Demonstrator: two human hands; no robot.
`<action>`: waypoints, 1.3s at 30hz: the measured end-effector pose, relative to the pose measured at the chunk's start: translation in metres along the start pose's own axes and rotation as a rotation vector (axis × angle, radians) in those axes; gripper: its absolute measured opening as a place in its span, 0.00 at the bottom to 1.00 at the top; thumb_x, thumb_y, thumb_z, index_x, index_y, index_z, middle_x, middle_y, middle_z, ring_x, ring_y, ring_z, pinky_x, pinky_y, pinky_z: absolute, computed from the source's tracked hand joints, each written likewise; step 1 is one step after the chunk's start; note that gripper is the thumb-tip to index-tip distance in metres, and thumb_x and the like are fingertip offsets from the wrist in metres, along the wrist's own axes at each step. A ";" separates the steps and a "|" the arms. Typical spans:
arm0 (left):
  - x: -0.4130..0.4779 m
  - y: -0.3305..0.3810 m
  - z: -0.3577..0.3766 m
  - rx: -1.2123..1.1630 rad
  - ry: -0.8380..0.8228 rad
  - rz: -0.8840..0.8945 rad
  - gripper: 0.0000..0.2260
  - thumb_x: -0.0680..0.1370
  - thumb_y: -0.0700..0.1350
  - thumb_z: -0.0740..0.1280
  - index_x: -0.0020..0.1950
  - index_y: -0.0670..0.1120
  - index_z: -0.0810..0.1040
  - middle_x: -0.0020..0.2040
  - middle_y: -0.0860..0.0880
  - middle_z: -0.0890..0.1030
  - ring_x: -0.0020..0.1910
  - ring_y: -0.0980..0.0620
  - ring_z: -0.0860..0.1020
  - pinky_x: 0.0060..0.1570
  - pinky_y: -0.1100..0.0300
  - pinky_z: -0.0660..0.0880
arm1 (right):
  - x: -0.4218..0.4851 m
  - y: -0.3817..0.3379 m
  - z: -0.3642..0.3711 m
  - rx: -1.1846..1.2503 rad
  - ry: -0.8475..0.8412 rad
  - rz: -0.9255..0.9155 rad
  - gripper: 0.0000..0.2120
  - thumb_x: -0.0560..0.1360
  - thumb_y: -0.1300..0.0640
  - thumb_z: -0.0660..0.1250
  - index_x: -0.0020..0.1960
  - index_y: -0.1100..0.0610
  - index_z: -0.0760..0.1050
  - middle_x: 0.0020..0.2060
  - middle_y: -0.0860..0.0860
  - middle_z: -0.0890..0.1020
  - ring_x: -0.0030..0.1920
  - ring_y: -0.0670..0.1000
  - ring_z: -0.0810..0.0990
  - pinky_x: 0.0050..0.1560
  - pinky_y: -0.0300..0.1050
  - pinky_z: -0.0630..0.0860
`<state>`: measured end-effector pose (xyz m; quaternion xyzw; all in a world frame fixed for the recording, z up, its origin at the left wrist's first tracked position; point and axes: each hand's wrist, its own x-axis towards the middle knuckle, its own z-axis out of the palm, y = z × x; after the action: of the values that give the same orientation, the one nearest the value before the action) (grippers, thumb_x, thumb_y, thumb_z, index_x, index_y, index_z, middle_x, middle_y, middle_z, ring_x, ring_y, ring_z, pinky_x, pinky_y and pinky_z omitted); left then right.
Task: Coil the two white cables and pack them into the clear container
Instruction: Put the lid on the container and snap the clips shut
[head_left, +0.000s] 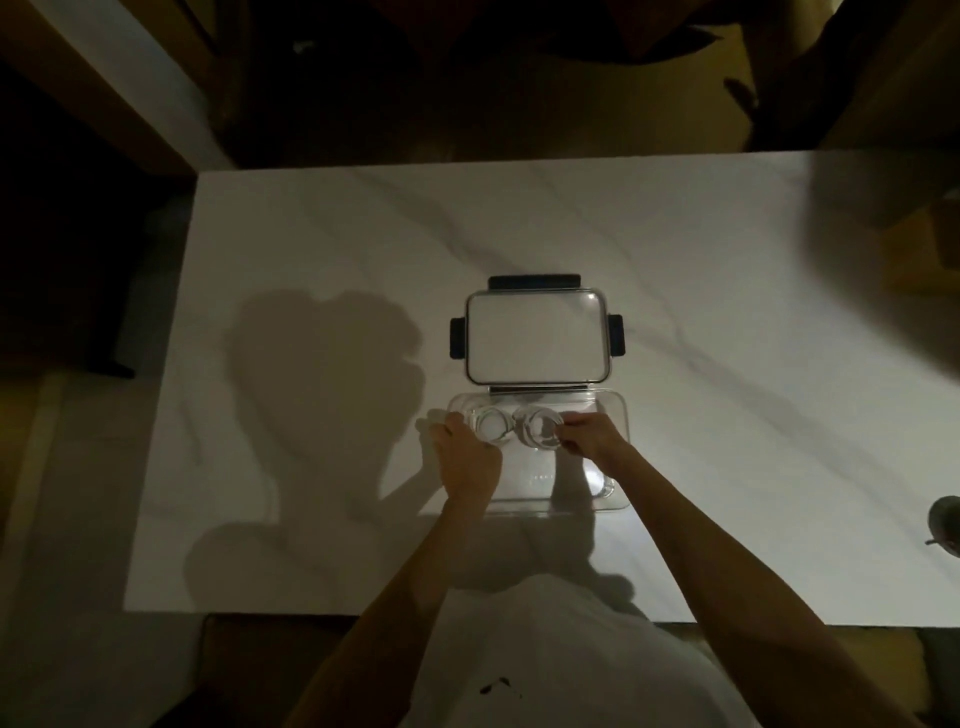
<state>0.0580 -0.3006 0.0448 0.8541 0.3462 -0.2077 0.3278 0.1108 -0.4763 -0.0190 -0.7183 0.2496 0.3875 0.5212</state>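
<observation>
This looks like a dimly lit room in a home, likely a dining area. The person's left hand and right hand work over a white rectangular tabletop with grey marble veining. Under the hands stands a clear plastic food-storage box, and just beyond them lies its clear lid with dark snap clips. Well to the right of the right hand, at the table's edge, sits a small grey round bowl with what looks like a spoon in it. Brown wood-toned surfaces lie far beyond the left hand.

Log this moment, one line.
left coil: in container, left hand beside, grip unclear | right coil: in container, right hand holds it | lid: off
</observation>
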 end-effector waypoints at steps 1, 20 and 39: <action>0.002 -0.002 0.000 -0.003 0.025 0.001 0.24 0.72 0.32 0.63 0.68 0.36 0.64 0.65 0.35 0.67 0.61 0.37 0.71 0.59 0.48 0.74 | 0.006 0.002 0.003 0.003 0.023 0.011 0.07 0.71 0.68 0.67 0.48 0.64 0.82 0.34 0.56 0.81 0.34 0.51 0.78 0.38 0.41 0.77; 0.013 -0.021 0.003 -0.016 0.014 0.042 0.24 0.70 0.32 0.63 0.65 0.39 0.66 0.62 0.36 0.70 0.60 0.37 0.71 0.57 0.44 0.75 | 0.005 0.032 0.025 0.272 0.220 0.009 0.09 0.76 0.63 0.64 0.54 0.59 0.79 0.47 0.58 0.83 0.47 0.55 0.81 0.48 0.48 0.81; 0.147 0.029 -0.022 -0.041 -0.020 0.088 0.13 0.78 0.37 0.57 0.61 0.37 0.74 0.59 0.38 0.78 0.57 0.39 0.77 0.54 0.51 0.74 | 0.048 -0.040 -0.069 -0.027 0.576 -0.175 0.11 0.76 0.53 0.64 0.57 0.53 0.76 0.49 0.55 0.83 0.46 0.55 0.83 0.50 0.55 0.81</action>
<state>0.1805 -0.2337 -0.0129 0.8595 0.3092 -0.1946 0.3574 0.1893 -0.5255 -0.0256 -0.8244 0.3192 0.1248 0.4506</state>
